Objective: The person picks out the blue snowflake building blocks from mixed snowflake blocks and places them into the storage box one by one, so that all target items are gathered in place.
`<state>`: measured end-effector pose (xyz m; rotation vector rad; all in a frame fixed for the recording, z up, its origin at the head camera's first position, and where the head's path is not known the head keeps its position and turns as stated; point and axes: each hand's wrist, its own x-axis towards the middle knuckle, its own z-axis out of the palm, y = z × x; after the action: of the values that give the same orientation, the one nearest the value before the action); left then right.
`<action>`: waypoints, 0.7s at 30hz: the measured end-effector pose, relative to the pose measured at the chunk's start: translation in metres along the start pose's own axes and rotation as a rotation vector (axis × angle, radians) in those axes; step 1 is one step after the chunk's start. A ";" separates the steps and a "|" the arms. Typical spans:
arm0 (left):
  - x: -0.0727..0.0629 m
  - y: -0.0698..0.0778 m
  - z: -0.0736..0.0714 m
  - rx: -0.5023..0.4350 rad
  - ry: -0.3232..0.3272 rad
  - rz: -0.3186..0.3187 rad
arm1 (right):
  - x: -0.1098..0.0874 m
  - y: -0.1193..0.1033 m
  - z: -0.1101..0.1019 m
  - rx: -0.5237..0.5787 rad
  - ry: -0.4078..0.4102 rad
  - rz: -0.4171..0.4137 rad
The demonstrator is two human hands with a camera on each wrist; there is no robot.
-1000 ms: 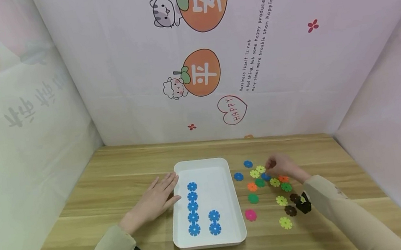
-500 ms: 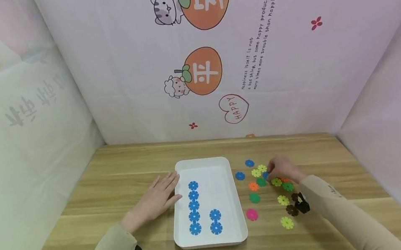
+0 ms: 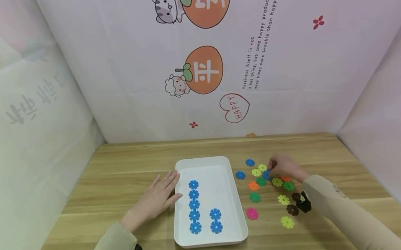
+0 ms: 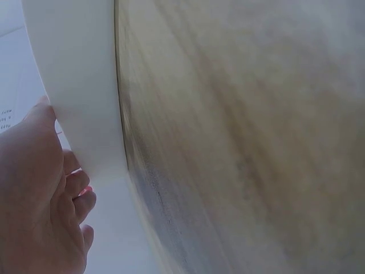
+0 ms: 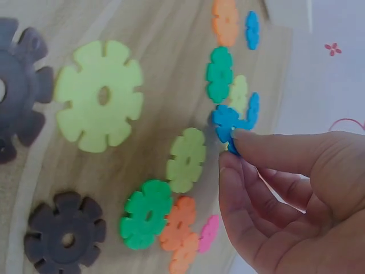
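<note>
In the head view my right hand point(image 3: 283, 166) pinches a blue snowflake disc point(image 3: 266, 174) between thumb and fingertips, over the loose discs right of the tray. The right wrist view shows this blue disc point(image 5: 226, 121) at the fingertips, partly covered by the thumb. My left hand point(image 3: 155, 202) lies with extended fingers on the left rim of a white tray point(image 3: 216, 173). Within the tray, a column of several blue discs point(image 3: 194, 204) stands on the left, and two blue discs point(image 3: 216, 220) are at the lower right.
Loose discs lie right of the tray: two more blue ones point(image 3: 240, 175), yellow point(image 3: 283, 200), green point(image 3: 255, 197), orange point(image 3: 253, 186), brown point(image 3: 292, 210) and a pink disc point(image 3: 252, 214). Printed white cloth walls point(image 3: 134, 87) enclose the wooden table point(image 3: 137, 163) at the back and sides.
My right hand has shifted only slightly, and the blue disc at its fingertips shows more fully than half a second ago. My left hand stays on the rim.
</note>
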<state>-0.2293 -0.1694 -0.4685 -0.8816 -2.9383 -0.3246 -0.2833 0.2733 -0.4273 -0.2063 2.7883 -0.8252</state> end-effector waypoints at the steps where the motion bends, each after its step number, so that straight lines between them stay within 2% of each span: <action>1: 0.000 0.000 0.000 0.000 -0.002 0.000 | 0.000 0.000 -0.001 0.015 -0.007 -0.008; 5: 0.000 0.000 -0.001 -0.001 -0.001 0.004 | -0.001 -0.001 -0.006 0.066 -0.037 -0.019; 9: 0.000 0.001 -0.001 0.001 0.001 0.004 | -0.003 -0.008 -0.009 0.053 -0.049 -0.040; 15: 0.000 0.000 0.001 -0.004 -0.004 -0.001 | -0.004 -0.030 -0.008 -0.006 -0.046 -0.088; 21: 0.000 0.000 0.002 -0.005 -0.003 -0.002 | -0.004 -0.057 0.001 0.067 -0.084 -0.107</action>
<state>-0.2298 -0.1691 -0.4707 -0.8806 -2.9422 -0.3308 -0.2751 0.2258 -0.3960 -0.3729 2.6864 -0.9107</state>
